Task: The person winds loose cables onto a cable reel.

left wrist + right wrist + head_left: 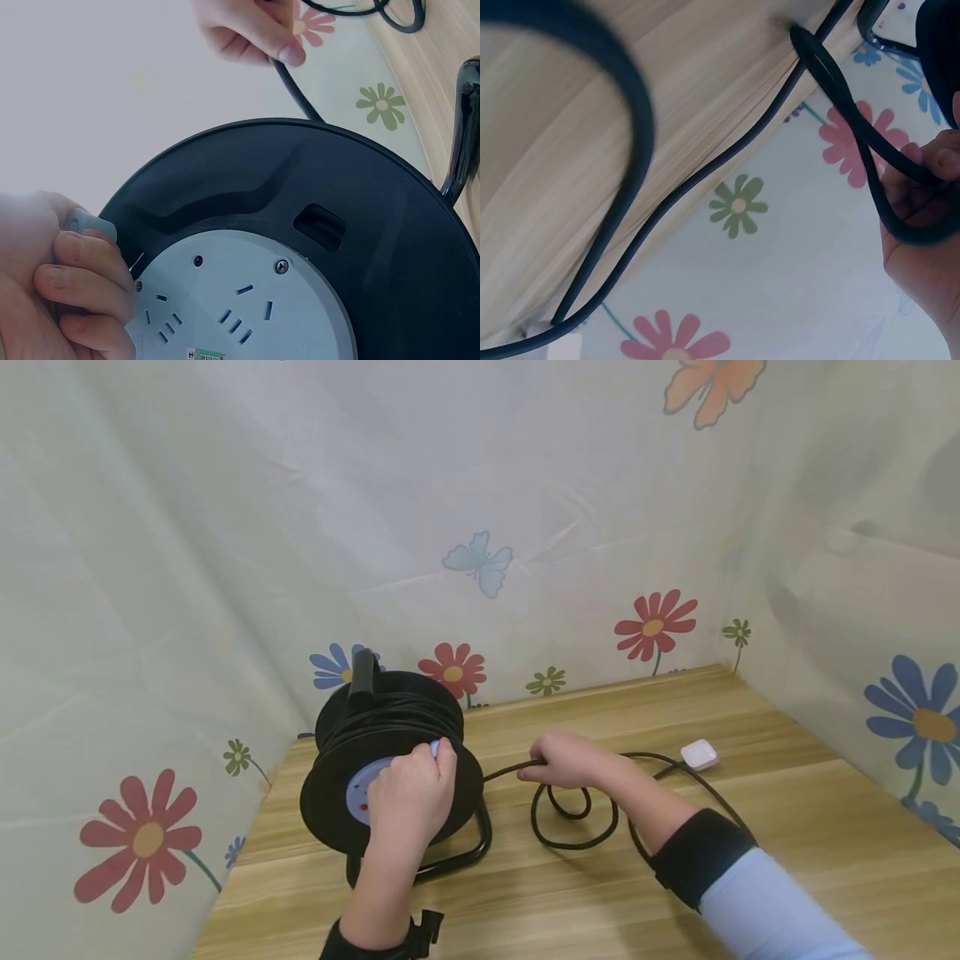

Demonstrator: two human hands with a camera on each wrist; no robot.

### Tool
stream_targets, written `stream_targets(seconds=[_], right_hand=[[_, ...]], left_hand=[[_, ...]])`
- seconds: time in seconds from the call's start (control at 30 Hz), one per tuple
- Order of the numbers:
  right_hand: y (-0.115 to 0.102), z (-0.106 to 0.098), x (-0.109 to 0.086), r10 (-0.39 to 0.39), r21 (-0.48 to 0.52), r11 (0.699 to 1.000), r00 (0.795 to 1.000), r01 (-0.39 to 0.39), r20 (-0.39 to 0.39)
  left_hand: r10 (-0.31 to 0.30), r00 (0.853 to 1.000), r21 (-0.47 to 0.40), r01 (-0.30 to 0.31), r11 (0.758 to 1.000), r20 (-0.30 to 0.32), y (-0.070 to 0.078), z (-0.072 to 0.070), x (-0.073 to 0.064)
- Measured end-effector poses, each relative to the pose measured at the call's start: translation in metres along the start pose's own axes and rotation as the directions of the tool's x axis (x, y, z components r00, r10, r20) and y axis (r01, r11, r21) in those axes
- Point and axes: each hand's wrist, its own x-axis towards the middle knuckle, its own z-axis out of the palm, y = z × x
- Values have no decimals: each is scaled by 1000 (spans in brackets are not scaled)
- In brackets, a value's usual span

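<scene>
A black cable reel (318, 802) with cord wound on its drum stands on its tubular frame at the left of the table. Its round front carries a pale blue socket panel (247, 300). My left hand (412, 789) curls its fingers round the blue-grey knob (91, 223) near the rim of that front. To the right, my right hand (570, 760) holds the black cable (504, 772), which runs from the reel into the fingers. Beyond them the cable hangs and lies in loose loops (573, 845). In the right wrist view, a bend of cable passes through the curled right fingers (945, 161).
A white plug (699, 754) lies on the wooden table (810, 827) at the right, beside the cable. The reel's black carrying handle (363, 675) points up at the back. A flowered sheet (555, 468) hangs behind and along both sides of the table.
</scene>
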Motion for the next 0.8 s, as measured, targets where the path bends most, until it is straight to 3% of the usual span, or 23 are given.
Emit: stream_targets(seconds=[0.3, 0.57, 0.7, 0.8], right_hand=[[24, -21, -14, 112, 21, 994, 993, -111, -40], [41, -38, -21, 234, -37, 970, 967, -239, -101], [50, -42, -25, 274, -159, 938, 941, -307, -200], [56, -41, -27, 287, -282, 880, 900, -383, -327]], left_hand=[[6, 1000, 14, -6, 1000, -3, -2, 0, 0], [2, 1000, 10, -2, 1000, -1, -2, -1, 2], [1, 1000, 10, -1, 1000, 7, -2, 0, 2], [-5, 1000, 11, 4, 1000, 16, -2, 1, 2]])
